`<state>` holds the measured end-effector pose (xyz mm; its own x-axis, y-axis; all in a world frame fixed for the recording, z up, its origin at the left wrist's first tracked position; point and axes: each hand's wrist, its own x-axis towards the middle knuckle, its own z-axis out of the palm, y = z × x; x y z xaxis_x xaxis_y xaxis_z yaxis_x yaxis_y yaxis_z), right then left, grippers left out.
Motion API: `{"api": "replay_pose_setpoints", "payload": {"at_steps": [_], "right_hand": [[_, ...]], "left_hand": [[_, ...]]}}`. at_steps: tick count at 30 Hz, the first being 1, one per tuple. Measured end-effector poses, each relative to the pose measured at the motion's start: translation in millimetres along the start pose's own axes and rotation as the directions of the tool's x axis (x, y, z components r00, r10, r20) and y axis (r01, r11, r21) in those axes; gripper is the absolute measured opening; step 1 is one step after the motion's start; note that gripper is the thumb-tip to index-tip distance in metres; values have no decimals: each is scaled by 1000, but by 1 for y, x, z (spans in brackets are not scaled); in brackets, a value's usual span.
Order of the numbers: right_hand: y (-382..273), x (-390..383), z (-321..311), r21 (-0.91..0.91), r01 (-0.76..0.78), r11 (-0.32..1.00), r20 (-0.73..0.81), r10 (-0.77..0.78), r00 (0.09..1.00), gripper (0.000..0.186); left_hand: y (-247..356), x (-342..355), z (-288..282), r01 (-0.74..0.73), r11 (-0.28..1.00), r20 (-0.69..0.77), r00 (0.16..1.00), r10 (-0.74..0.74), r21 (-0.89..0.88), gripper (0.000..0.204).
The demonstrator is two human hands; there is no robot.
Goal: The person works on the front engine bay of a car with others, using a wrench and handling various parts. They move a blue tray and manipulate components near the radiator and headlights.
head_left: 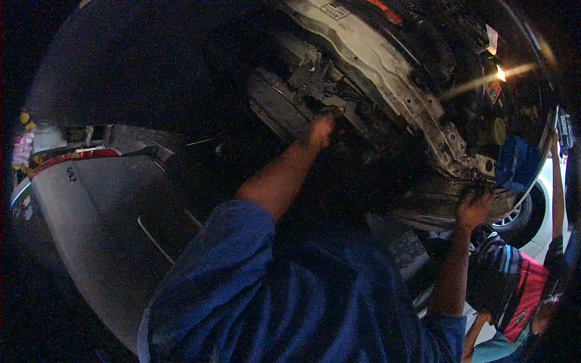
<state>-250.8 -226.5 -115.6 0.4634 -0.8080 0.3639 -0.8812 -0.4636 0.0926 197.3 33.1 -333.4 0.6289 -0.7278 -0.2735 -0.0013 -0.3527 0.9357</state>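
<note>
Car underbody (387, 66) overhead, left hand (322, 130) reaching into its dark recess, right hand (473, 209) gripping its edge.

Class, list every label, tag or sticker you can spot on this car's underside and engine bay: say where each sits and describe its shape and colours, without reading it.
White sticker: top centre, on pale metal beam, rectangular.
Pale tag: upper right, upright rectangle, whitish-pink.
Red label: below the bright lamp, small, squarish, red with dark markings.

Labels on the raised car's underside.
White rectangular label (331, 8) top centre; pale tag (492, 37) and red sticker (494, 92) upper right.
</note>
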Motion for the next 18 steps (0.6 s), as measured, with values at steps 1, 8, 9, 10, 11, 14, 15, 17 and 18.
{"api": "replay_pose_setpoints", "payload": {"at_steps": [1,8,9,10,11,14,15,17,18], "right_hand": [[-1,-2,3,42,-30,999,34,29,999,52],[-69,-3,-24,90,200,976,-238,-174,956,49],[-62,-4,-24,109,164,980,-184,-143,972,49],[-56,-6,-22,126,127,984,-127,-111,986,48],[-45,-8,-18,130,111,985,-128,-95,987,48],[-47,-3,-20,225,207,952,-210,-161,964,46],[-57,-1,-35,278,213,937,-124,-185,975,46],[-67,5,-46,333,204,921,-51,-199,979,45],[-59,8,-36,308,222,925,-86,-205,975,46]], "left_hand": [[-1,-6,-5,117,982,23,993,-115,-150,57],[46,-23,-104,123,784,-212,977,11,609,71],[54,-15,-116,167,913,-467,884,29,372,74],[59,-7,-138,161,907,-463,885,42,389,74],[66,5,-162,4,829,-290,938,191,559,74],[93,35,-184,-139,801,-155,948,277,582,73],[100,43,-183,-130,841,-181,949,259,526,73],[96,62,-185,-199,853,-136,945,298,483,70],[84,68,-188,-235,837,-99,941,323,494,68]]}}
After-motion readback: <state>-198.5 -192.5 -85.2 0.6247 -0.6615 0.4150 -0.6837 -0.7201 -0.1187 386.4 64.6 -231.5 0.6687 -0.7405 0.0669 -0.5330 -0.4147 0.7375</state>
